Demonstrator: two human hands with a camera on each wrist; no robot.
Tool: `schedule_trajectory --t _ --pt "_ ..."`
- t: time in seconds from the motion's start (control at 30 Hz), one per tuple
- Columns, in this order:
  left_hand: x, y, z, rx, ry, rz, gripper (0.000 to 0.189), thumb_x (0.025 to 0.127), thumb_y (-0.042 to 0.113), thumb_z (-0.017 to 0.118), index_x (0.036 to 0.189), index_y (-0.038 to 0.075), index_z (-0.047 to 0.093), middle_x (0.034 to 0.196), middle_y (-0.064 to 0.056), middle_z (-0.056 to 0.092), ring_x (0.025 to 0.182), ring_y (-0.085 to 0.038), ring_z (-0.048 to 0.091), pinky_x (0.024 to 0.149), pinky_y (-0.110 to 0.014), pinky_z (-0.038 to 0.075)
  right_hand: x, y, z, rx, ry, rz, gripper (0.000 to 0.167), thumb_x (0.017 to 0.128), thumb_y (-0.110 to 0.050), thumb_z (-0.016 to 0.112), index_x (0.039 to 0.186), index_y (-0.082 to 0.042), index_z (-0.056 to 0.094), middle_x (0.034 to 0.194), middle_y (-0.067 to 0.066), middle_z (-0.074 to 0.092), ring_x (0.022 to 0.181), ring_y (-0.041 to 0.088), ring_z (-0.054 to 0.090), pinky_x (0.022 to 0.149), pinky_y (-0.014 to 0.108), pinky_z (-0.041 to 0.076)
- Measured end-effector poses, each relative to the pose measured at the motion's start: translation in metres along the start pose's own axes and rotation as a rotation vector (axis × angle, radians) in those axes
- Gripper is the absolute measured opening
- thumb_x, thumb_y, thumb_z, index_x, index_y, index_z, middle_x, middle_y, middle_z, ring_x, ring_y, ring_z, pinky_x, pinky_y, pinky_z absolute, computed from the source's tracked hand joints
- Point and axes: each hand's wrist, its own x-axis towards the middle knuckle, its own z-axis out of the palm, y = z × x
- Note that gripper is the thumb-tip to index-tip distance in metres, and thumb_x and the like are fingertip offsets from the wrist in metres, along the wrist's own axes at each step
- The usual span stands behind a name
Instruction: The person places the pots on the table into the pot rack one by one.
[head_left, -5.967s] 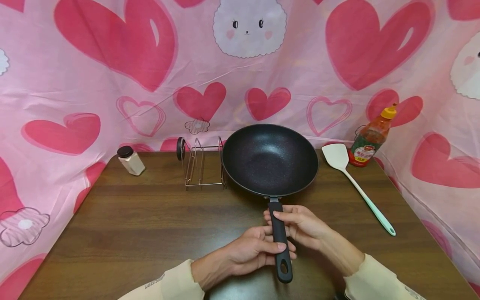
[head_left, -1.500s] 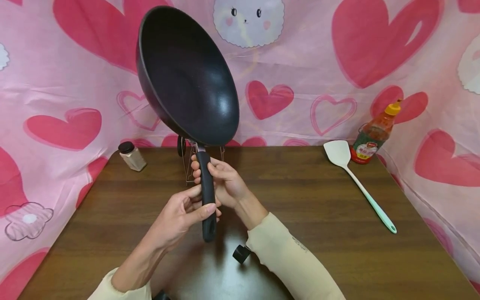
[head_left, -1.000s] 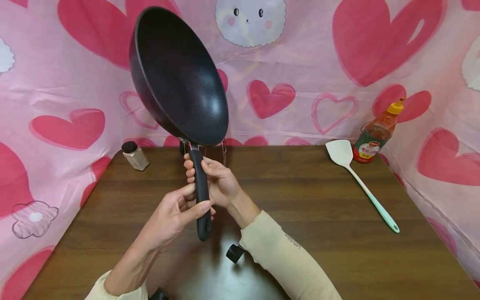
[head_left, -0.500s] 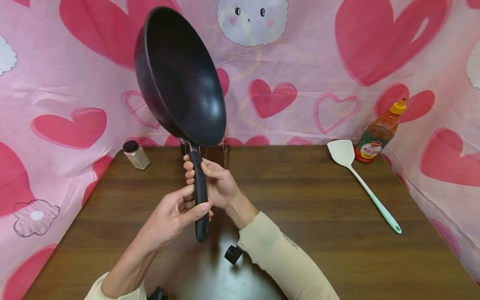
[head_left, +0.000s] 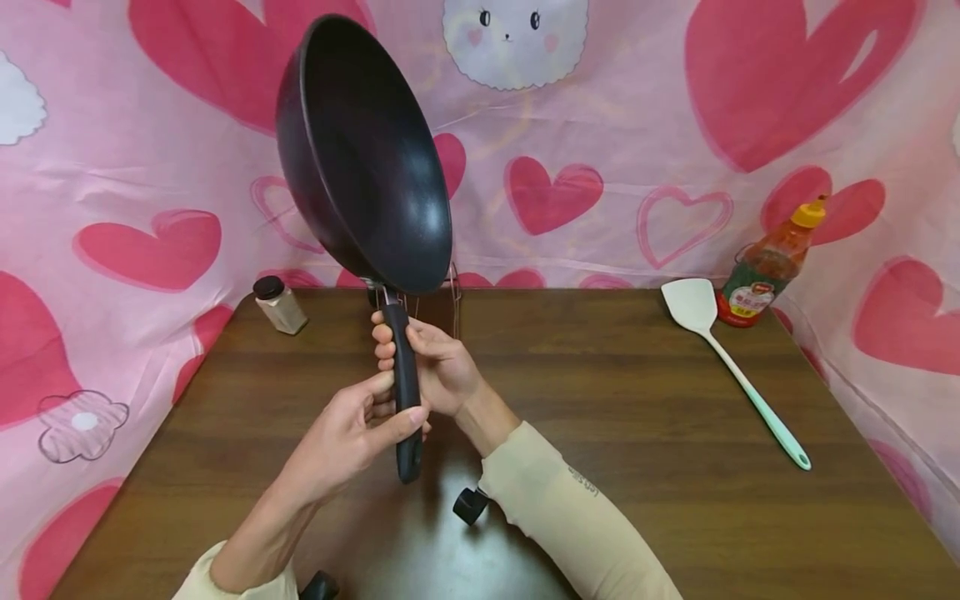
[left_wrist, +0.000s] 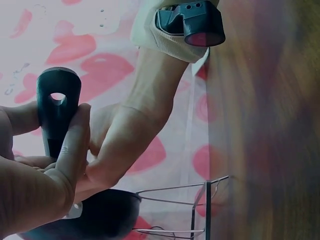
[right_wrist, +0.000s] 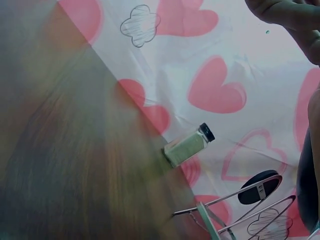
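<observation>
A deep black frying pan [head_left: 375,167] is held up off the table, tilted, its dark inside facing right and toward me in the head view. My right hand [head_left: 447,371] grips the upper part of its black handle [head_left: 406,367], fingers wrapped round the far side. Lower down, my left hand [head_left: 333,437] pinches the handle between thumb and fingers. The left wrist view shows the handle's end with its hole [left_wrist: 60,110] and part of the pan's outside [left_wrist: 112,212]. Behind the pan stands a wire rack [right_wrist: 212,217], mostly hidden in the head view.
On the wooden table [head_left: 600,400], a small jar with a black lid [head_left: 281,306] stands at the back left. A white spatula with a mint-green handle [head_left: 738,375] lies at right, near a sauce bottle with a yellow cap [head_left: 768,262]. Heart-printed cloth [head_left: 555,196] surrounds the table.
Six seconds ago the pan was lower and farther right, beside the rack. Since then both hands have raised it leftward and tipped it up. Over the last second it has turned only slightly.
</observation>
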Motion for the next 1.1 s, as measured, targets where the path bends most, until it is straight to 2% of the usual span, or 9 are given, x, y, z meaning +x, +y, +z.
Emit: schedule_trajectory --t 0.2,0.37,0.67,0.8,0.97,1.1 --pt "0.000 -0.004 0.002 0.008 0.000 -0.014 0.039 0.098 0.011 0.068 0.129 -0.010 0.056 0.097 -0.014 0.071 0.087 -0.023 0.071 0.078 -0.032 0.057 -0.003 0.000 -0.005 -0.002 -0.005 0.019 0.040 0.096 -0.021 0.068 0.128 -0.003 0.051 0.106 0.003 0.059 0.094 0.011 0.060 0.091 0.024 0.048" --pt "0.001 -0.008 0.005 0.033 0.009 -0.006 0.037 0.097 0.010 0.069 0.128 -0.008 0.058 0.097 -0.013 0.072 0.087 -0.023 0.071 0.077 -0.032 0.056 -0.005 -0.002 -0.007 -0.009 -0.022 0.028 0.035 0.098 -0.019 0.063 0.128 -0.002 0.053 0.105 0.003 0.064 0.094 0.012 0.062 0.091 0.025 0.049" --pt "0.002 -0.012 0.014 0.079 0.049 -0.030 0.026 0.095 0.015 0.073 0.111 -0.003 0.063 0.089 -0.008 0.070 0.084 -0.019 0.070 0.077 -0.030 0.054 -0.011 -0.007 -0.011 -0.056 -0.035 0.046 0.029 0.103 -0.016 0.055 0.128 -0.001 0.053 0.107 0.005 0.063 0.096 0.012 0.062 0.093 0.027 0.049" --pt "0.003 -0.014 0.017 0.112 0.061 -0.020 0.023 0.095 0.016 0.074 0.107 0.000 0.063 0.085 -0.005 0.069 0.083 -0.017 0.069 0.076 -0.030 0.054 -0.013 -0.008 -0.011 -0.060 -0.032 0.051 0.028 0.104 -0.016 0.053 0.127 -0.001 0.053 0.107 0.005 0.063 0.095 0.012 0.063 0.093 0.027 0.049" --pt "0.004 -0.017 0.022 0.119 0.065 -0.012 0.024 0.094 0.014 0.074 0.109 -0.001 0.063 0.087 -0.006 0.068 0.082 -0.016 0.070 0.074 -0.029 0.054 -0.015 -0.009 -0.012 -0.050 -0.023 0.048 0.027 0.109 -0.016 0.040 0.126 -0.001 0.054 0.104 0.004 0.064 0.091 0.012 0.062 0.090 0.026 0.049" --pt "0.006 -0.020 0.025 0.124 0.065 -0.032 0.025 0.095 0.013 0.073 0.111 -0.002 0.062 0.089 -0.007 0.067 0.081 -0.015 0.069 0.074 -0.029 0.055 -0.017 -0.009 -0.013 -0.052 0.009 0.047 0.035 0.111 -0.015 0.026 0.123 -0.002 0.055 0.099 0.003 0.061 0.087 0.011 0.060 0.087 0.025 0.050"
